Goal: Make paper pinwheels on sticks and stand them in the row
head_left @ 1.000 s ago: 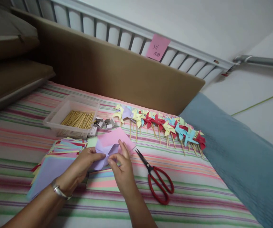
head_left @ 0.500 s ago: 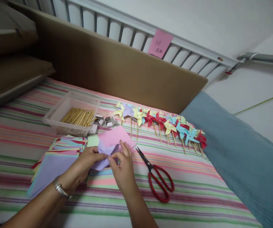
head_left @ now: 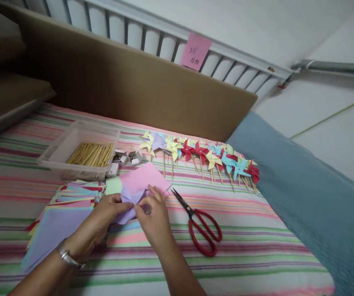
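A purple paper pinwheel (head_left: 127, 216), its corners drawn in toward the middle, is pinched between both of my hands. My left hand (head_left: 110, 209) is closed on its left side, the thumb pressing near the centre. From the right, my right hand (head_left: 153, 211) pinches the paper at the centre with thumb and index finger; any small part there is hidden. Beneath lie pink paper (head_left: 147, 179) and light green paper (head_left: 113, 186). Red-handled scissors (head_left: 192, 213) rest to the right, blades slightly parted. A stack of coloured paper (head_left: 62, 222) lies left, partly behind my left forearm.
A clear plastic box (head_left: 49, 160) holds wooden sticks (head_left: 90, 155). Small open boxes (head_left: 134, 157) of metal pins stand beside it. Finished pinwheels (head_left: 200, 152) on sticks lie in a row before a brown board (head_left: 152, 90). Everything rests on a striped cloth (head_left: 257, 250).
The whole view has shifted, so things appear slightly further left. Both hands keep their pinch on the purple paper with hardly any change in pose.
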Tool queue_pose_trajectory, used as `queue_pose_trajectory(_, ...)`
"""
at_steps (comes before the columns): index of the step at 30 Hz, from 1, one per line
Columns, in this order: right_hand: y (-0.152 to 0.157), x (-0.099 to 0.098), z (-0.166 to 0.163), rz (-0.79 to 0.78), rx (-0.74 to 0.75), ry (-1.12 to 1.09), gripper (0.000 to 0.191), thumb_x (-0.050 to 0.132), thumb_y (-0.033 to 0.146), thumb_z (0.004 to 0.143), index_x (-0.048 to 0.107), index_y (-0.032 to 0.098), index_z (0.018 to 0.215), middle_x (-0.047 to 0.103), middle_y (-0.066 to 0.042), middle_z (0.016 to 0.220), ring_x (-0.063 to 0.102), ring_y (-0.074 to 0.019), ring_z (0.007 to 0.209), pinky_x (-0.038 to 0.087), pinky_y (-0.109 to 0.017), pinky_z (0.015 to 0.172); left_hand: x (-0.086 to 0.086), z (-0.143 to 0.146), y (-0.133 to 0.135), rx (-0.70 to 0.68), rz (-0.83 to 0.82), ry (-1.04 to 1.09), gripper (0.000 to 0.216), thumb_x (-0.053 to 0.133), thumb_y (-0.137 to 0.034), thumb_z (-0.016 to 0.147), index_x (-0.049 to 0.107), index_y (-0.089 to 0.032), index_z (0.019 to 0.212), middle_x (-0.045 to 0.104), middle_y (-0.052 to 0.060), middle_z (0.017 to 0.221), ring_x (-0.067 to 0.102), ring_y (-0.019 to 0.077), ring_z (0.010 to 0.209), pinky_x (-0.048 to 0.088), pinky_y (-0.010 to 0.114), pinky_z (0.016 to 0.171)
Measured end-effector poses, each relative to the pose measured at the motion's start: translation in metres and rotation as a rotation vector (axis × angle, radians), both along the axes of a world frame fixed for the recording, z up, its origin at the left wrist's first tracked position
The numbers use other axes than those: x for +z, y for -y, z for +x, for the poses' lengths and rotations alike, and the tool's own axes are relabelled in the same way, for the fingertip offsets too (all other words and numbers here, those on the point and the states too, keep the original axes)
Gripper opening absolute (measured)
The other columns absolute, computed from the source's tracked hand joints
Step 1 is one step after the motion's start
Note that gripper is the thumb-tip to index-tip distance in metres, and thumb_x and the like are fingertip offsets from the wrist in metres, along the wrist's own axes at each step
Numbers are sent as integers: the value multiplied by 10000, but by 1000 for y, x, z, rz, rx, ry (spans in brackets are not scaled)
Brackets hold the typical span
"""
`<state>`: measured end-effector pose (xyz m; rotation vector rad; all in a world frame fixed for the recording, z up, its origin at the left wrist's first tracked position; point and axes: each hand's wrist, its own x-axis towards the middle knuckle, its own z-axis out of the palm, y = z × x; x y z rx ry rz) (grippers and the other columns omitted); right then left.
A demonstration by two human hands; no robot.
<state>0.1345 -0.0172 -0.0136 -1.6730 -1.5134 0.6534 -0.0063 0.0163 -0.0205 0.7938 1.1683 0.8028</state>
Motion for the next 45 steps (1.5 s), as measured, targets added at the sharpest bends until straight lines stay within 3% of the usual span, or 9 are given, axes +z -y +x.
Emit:
queue_pose_trajectory(4,-3,15,16,51,-46,-55,296,635,192,690,608,194,985,549,-104,1254,463,-244,1193,332,-416,1003,0,-2,-2,-101,-5,-87,181,730,-257,510,677,-118,613,619,15,508,476,112,435,311,212,456)
queue_pose_trajectory(6,-3,23,23,15,26,-50,378,643,202,686,598,209,1061,621,-71,1132,535,-232,1096,378,-397,954,1,-1,0,-208,28,-98,149,701,-245,538,677,-120,616,600,1,497,443,99,424,285,210,455)
queue_pose_trajectory(12,4,30,26,-151,327,-4,417,583,59,637,627,212,1023,667,-21,863,614,-178,831,446,-294,775,-1,5,8,-442,90,-98,68,625,-207,578,640,-144,598,566,-30,505,396,92,426,271,220,466)
queue_pose_trajectory(21,11,23,27,-198,447,-95,414,496,48,630,601,241,982,616,40,728,567,-119,663,376,-183,553,8,8,11,-521,174,-82,68,610,-144,573,610,-152,640,559,-48,534,483,116,510,340,222,520)
queue_pose_trajectory(24,15,22,25,-204,431,-314,468,508,52,608,582,231,1034,582,52,677,546,-110,615,378,-180,537,19,3,22,-376,224,-68,168,678,-149,545,605,-163,695,607,-24,592,537,140,554,385,234,542)
queue_pose_trajectory(29,26,26,14,-207,279,-797,502,572,115,565,544,209,1057,602,50,662,556,-131,573,397,-211,520,31,-9,65,138,190,53,459,788,-255,522,629,-187,947,699,44,813,635,205,774,464,292,711)
queue_pose_trajectory(32,36,34,1,-147,217,-921,502,601,137,560,546,197,1055,614,42,661,577,-146,611,410,-234,568,35,-9,94,212,90,167,379,809,-293,513,676,-168,846,705,54,790,644,196,735,466,294,717)
queue_pose_trajectory(36,52,44,-10,-99,236,-970,494,608,140,590,538,188,1076,635,33,692,582,-145,633,409,-249,609,49,2,116,206,158,222,354,820,-267,507,712,-144,820,723,77,834,642,209,798,458,292,778)
queue_pose_trajectory(45,59,32,18,-164,260,-1130,519,643,143,553,563,186,1065,637,38,660,591,-155,644,411,-250,626,59,43,120,287,108,193,279,804,-282,555,718,-147,783,728,48,725,645,168,657,478,248,654)
